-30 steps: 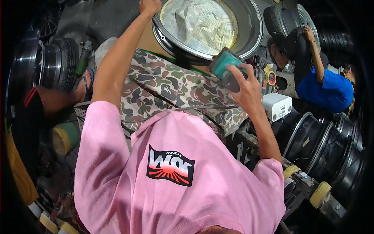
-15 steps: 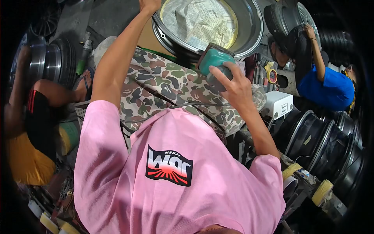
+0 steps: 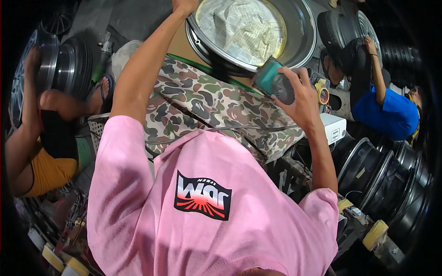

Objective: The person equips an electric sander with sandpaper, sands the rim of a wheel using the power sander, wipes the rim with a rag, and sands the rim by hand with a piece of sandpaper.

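Observation:
At the top of the head view, my left hand [image 3: 185, 5] is closed on the left edge of a silver wheel rim [image 3: 301, 50]; the frame cuts off part of its fingers. Crumpled newspaper [image 3: 239, 32] covers the middle of the rim, with yellow tape round its border. My right hand [image 3: 301, 99] grips a green sander [image 3: 272, 83] with a dark lower part. The sander is at the rim's near right edge, tilted; whether it touches the metal is hard to tell.
Black rims [image 3: 363, 165] are stacked at right, near a white box [image 3: 334, 129]. A person in a blue shirt [image 3: 384, 112] handles another wheel at upper right. At left, a person in yellow and black clothing [image 3: 55, 170] sits by wheels. A cable [image 3: 216, 126] crosses my camouflage trousers [image 3: 202, 101].
The sander in my right hand moved left along the rim's near edge, then back right. My left hand stays at the rim. The person at left has leaned further into view, with an arm at a wheel.

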`<state>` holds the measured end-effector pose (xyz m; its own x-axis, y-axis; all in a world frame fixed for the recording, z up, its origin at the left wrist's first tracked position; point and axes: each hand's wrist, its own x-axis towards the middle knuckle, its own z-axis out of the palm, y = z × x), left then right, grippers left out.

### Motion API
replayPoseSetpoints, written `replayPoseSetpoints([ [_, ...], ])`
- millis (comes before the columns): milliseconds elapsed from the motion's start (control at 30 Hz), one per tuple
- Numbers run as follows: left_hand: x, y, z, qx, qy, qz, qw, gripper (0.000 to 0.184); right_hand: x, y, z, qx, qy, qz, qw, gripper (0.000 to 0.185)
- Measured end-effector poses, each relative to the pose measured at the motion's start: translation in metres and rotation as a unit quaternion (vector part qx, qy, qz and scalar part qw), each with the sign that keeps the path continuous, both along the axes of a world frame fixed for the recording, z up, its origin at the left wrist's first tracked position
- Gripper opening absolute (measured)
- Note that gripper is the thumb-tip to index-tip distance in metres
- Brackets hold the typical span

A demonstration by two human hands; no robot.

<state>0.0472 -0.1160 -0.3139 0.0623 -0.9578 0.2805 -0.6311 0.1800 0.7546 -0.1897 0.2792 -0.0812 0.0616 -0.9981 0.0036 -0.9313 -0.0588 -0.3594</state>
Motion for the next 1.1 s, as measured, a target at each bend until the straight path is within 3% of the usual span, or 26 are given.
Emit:
replayPoseSetpoints([
  [133, -0.002, -0.003, -0.003, 0.007, 0.021, 0.020, 1.000, 0.049, 0.024, -0.012, 0.006, 0.010, 0.003, 0.027, 1.000, 0.081],
  [233, 0.006, 0.017, 0.045, 0.116, 0.047, -0.053, 0.991, 0.053, 0.040, -0.022, 0.004, 0.020, -0.003, 0.050, 0.999, 0.081],
  [433, -0.005, -0.006, -0.009, -0.030, 0.000, 0.026, 0.999, 0.043, -0.008, 0.026, -0.029, -0.097, 0.007, -0.021, 0.995, 0.075],
  [500, -0.002, 0.001, 0.011, 0.018, 0.023, 0.002, 1.000, 0.043, -0.001, 0.031, -0.034, -0.133, 0.023, -0.010, 0.991, 0.079],
  [700, 0.003, 0.012, 0.031, 0.065, 0.020, -0.030, 0.997, 0.045, 0.065, -0.007, -0.021, -0.050, 0.036, 0.005, 0.998, 0.089],
  [867, -0.008, 0.002, -0.001, 0.007, -0.011, 0.046, 0.999, 0.058, 0.054, -0.004, -0.022, -0.067, 0.007, 0.007, 0.998, 0.086],
  [933, -0.006, -0.001, -0.006, 0.032, 0.009, 0.022, 0.999, 0.055, 0.066, -0.007, -0.022, -0.069, 0.031, 0.031, 0.997, 0.087],
  [1033, 0.000, 0.014, 0.030, 0.072, 0.021, -0.025, 0.997, 0.049, 0.087, -0.015, -0.032, -0.114, 0.095, 0.072, 0.986, 0.090],
  [1100, -0.001, 0.013, 0.034, 0.069, 0.033, -0.025, 0.997, 0.044, 0.078, -0.003, -0.031, -0.099, 0.061, 0.043, 0.992, 0.086],
])
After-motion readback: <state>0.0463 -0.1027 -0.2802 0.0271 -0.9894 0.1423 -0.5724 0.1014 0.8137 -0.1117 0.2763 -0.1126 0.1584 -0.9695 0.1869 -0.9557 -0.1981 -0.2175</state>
